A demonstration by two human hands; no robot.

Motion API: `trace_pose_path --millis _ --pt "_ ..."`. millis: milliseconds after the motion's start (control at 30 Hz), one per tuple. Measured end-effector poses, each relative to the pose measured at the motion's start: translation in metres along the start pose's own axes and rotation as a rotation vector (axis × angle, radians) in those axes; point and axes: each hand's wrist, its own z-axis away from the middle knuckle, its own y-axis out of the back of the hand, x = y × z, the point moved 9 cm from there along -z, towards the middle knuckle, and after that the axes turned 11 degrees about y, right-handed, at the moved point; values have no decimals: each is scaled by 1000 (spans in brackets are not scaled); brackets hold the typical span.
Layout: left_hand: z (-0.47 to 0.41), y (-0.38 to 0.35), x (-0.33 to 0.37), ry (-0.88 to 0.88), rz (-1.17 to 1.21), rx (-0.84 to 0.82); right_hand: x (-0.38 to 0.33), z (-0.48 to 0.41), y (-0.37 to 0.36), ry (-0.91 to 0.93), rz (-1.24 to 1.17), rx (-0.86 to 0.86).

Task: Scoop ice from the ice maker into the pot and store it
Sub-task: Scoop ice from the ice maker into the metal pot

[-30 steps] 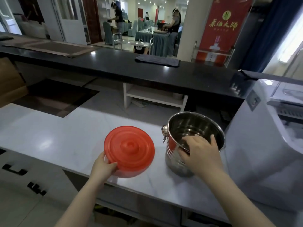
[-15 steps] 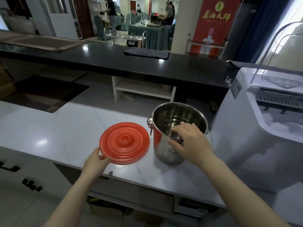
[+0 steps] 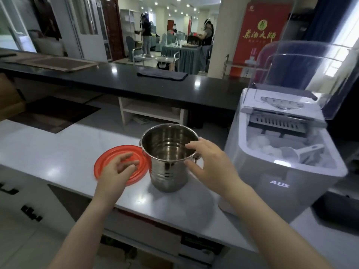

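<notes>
- Left hand (image 3: 116,170) hovers loose-fingered over the red lid (image 3: 111,152), gripping nothing.
- Right hand (image 3: 210,165) is spread, fingertips touching the pot (image 3: 167,171) rim.
- Both things sit on the table (image 3: 58,152).

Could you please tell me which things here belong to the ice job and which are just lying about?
For the job: steel pot, red lid, ice maker, scoop, ice.
Lying about: dark cloth, brown mats, open shelf unit.

The pot (image 3: 167,171) stands upright mid-desk (image 3: 48,150). The lid (image 3: 114,151) lies flat at its 9 o'clock, just beside it. The ice maker (image 3: 272,183) sits at its 3 o'clock, near the pot, with the scoop (image 3: 291,153) lying in its bin among the ice (image 3: 260,142).
</notes>
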Motion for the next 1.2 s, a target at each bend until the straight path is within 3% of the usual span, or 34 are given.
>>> trace_pose_path --millis 300,500,700,900,1200 --pt "67 -110 70 -121 161 -153 32 59 95 35 23 138" --pt "76 -173 94 -180 137 -244 83 92 142 -104 43 172" --pt "68 -205 113 -239 79 -267 130 101 166 -246 139 86" --pt "55 -230 126 -260 14 -332 170 101 166 -435 284 -175" --pt "44 -274 134 -231 -245 -468 184 88 152 -402 773 -669"
